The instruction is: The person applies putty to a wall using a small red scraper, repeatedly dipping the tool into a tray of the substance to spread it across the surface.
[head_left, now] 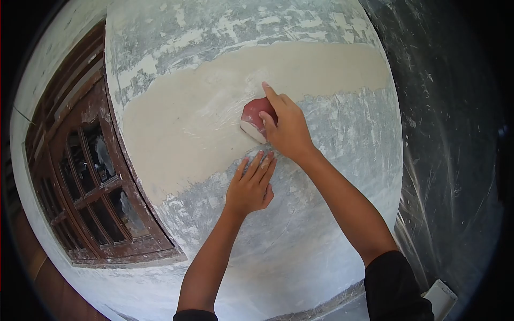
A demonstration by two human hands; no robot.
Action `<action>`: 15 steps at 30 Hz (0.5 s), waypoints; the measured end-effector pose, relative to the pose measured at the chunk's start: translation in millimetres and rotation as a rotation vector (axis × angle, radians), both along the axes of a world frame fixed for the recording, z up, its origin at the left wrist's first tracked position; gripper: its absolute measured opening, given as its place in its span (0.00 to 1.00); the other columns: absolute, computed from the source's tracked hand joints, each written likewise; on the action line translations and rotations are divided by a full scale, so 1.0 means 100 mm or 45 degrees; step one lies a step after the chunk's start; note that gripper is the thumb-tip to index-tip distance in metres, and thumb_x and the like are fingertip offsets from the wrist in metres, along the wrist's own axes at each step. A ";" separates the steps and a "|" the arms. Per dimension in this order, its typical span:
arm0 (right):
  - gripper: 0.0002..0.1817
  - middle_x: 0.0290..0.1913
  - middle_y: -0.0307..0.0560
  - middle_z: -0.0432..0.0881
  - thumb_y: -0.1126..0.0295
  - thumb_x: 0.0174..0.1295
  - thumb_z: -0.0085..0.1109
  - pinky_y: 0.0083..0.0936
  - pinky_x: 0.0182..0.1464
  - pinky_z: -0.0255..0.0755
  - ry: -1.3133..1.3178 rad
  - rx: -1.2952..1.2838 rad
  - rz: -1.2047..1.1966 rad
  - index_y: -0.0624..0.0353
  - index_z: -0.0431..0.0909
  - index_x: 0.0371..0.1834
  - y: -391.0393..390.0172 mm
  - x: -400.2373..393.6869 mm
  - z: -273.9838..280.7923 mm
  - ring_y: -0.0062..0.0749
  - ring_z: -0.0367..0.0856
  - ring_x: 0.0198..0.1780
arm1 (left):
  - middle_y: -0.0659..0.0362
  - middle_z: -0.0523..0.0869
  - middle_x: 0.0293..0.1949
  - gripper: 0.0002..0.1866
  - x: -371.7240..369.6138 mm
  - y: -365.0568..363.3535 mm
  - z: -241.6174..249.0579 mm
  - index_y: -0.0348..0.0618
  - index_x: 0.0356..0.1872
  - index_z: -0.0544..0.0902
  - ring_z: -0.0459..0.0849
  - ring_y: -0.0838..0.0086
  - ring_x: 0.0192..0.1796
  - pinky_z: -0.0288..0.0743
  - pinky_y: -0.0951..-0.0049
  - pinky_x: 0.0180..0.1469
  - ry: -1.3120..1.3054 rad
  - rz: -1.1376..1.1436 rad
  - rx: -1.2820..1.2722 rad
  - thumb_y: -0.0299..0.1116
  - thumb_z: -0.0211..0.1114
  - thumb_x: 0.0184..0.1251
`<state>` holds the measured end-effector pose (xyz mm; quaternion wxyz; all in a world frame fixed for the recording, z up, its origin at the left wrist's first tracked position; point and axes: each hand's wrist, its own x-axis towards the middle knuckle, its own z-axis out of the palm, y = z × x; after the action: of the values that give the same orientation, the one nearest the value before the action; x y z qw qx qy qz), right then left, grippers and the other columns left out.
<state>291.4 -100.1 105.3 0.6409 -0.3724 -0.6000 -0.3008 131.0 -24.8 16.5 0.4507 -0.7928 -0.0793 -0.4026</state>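
Right grip (289, 125) pinches red tool (254, 113) against cream patch (182, 123) on gray wall (353, 134); left grip (249, 192) is uncurled, fingers extended at patch's lower edge.

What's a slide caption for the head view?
Right hand holds a red tool against a cream-patched wall, left hand below.

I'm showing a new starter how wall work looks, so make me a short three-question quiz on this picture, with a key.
1. Which hand holds the red tool? A) both; B) left; C) right.
2. True or false: the left hand has its fingers pointing up the picture.
3. Fill the gap: a smooth ____-coloured coat runs across the grey wall.

Key: 1. C, the right hand. 2. True. 3. Cream.
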 end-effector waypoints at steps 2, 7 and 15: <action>0.33 0.44 0.58 0.79 0.71 0.62 0.63 0.45 0.50 0.76 -0.039 -0.104 -0.149 0.61 0.67 0.73 0.06 0.03 0.00 0.56 0.80 0.46 | 0.57 0.76 0.71 0.31 0.00 0.00 -0.01 0.44 0.66 0.78 0.72 0.63 0.73 0.58 0.55 0.75 0.002 -0.002 -0.010 0.37 0.58 0.56; 0.32 0.45 0.59 0.79 0.73 0.63 0.62 0.44 0.49 0.76 0.369 0.226 -0.359 0.63 0.68 0.72 -0.04 0.50 0.03 0.56 0.81 0.47 | 0.57 0.76 0.70 0.31 0.01 0.02 0.00 0.44 0.65 0.78 0.72 0.63 0.73 0.58 0.55 0.75 0.001 -0.017 -0.005 0.36 0.58 0.56; 0.31 0.44 0.59 0.79 0.72 0.62 0.62 0.43 0.49 0.76 0.182 0.163 -0.231 0.64 0.69 0.70 0.21 0.45 -0.10 0.57 0.80 0.46 | 0.54 0.81 0.66 0.28 -0.01 0.04 -0.02 0.40 0.61 0.82 0.76 0.62 0.70 0.65 0.59 0.72 0.031 -0.090 0.045 0.34 0.59 0.56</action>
<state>336.3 -79.3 95.3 0.6747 -0.4041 -0.4962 -0.3678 129.9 -20.3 14.4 0.4512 -0.7917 -0.0389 -0.4100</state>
